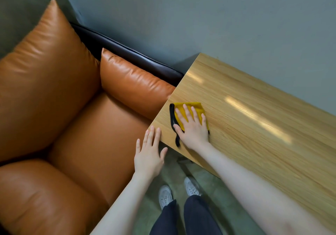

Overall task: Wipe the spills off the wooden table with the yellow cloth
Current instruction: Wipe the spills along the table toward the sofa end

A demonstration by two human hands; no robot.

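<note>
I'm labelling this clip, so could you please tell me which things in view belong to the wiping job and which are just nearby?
Part of the job:
- yellow cloth, pressed flat by the right hand
- wooden table
- left hand, fingertips at the table's corner

Just nearby:
- orange leather armchair
- grey wall

It looked like a lounge: an orange leather sofa (72,125) stood beside a wooden table (254,125), grey walls behind.
</note>
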